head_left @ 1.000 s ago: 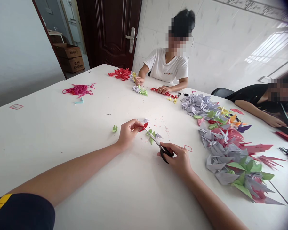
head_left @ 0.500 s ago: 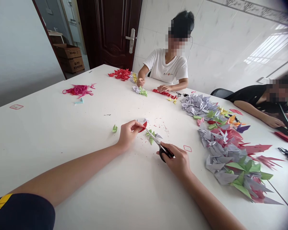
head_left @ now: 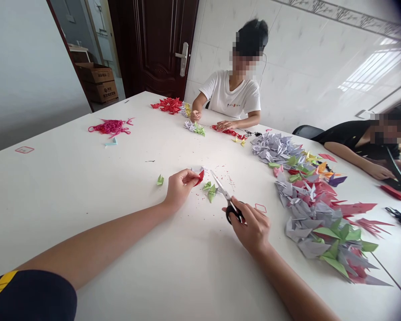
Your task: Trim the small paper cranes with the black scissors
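Note:
Between the fingertips of my left hand (head_left: 181, 187) is a small red folded paper crane (head_left: 199, 178). My right hand (head_left: 250, 223) grips a pair of scissors (head_left: 224, 192) by its black handles, the blades pointing up and left, a short way right of the red paper and apart from it. Below the blades lie green folded paper cranes (head_left: 211, 191), and a pale one (head_left: 200, 169) sits partly hidden behind my left hand. One more green folded piece (head_left: 160, 179) rests left of that hand. Tiny red paper scraps (head_left: 223, 171) are scattered around.
A large heap of grey, pink and green paper cranes (head_left: 307, 200) covers the table's right side. Pink strings (head_left: 110, 128) lie at the far left. Across the table, a person in a white shirt (head_left: 234, 96) handles red folded pieces; another person (head_left: 354, 142) works at the right.
The scissors have moved right, away from the red paper crane, with my right hand. My left hand stays nearly in place, still pinching the crane.

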A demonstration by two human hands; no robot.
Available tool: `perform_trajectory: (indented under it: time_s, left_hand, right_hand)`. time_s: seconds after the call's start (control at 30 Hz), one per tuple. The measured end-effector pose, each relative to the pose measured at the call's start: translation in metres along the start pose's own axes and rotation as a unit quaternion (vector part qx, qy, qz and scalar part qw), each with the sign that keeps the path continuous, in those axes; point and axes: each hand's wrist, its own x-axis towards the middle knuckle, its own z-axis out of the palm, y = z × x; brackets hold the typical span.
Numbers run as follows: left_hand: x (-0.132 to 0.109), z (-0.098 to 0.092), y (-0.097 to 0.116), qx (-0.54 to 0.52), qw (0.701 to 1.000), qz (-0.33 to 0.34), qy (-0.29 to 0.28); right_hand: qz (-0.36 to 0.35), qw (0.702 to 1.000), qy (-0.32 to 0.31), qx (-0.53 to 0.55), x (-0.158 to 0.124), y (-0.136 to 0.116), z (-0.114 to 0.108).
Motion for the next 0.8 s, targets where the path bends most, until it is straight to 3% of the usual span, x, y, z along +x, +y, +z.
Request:
perform_trajectory:
  time_s: [0.1,0.33,0.63,0.8]
  left_hand:
    - [0.0002,-0.0005,-0.0002,0.006,1.000,0.008,0.002]
    - [-0.0019,-0.0004,0.0035,0.020,0.999,0.044,-0.020]
    - [-0.0036,-0.0015,0.0060,0.039,0.994,0.099,-0.024]
    - [-0.0011,-0.0015,0.0048,0.057,0.993,0.094,-0.030]
  right_hand:
    - [-0.010,0.999,0.034,0.020,0.0039,0.0000,-0.0005]
    - [0.093,0.995,0.001,0.029,0.0059,0.0001,0.0031]
    - [0.120,0.990,-0.035,0.068,0.0028,0.0027,0.0056]
    - [0.153,0.982,-0.049,0.097,0.0025,0.0053,0.0084]
